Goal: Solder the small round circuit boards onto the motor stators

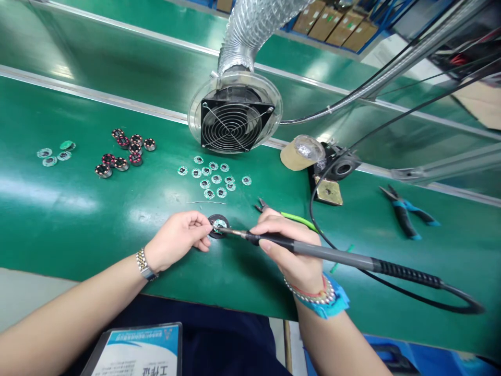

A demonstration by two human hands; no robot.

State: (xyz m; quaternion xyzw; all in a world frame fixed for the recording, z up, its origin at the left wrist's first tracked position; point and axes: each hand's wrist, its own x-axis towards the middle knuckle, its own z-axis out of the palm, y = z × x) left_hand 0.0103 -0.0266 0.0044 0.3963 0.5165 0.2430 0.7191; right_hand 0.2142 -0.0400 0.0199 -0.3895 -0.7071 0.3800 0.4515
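Observation:
A soldering iron is gripped in my right hand, its tip touching or just over a small round circuit board. The board sits in a black round holder on the bench. My left hand pinches thumb and finger at the board's left edge; what lies between the fingertips is too small to make out. Beyond my right hand are cutters with green handles, partly hidden by it. A thin piece of solder wire lies behind the holder.
Several round circuit boards are spread behind the holder, with several copper-wound coils and more boards leftward. A fan hangs above. A soldering stand and blue-handled pliers are rightward. The iron's black cable loops across.

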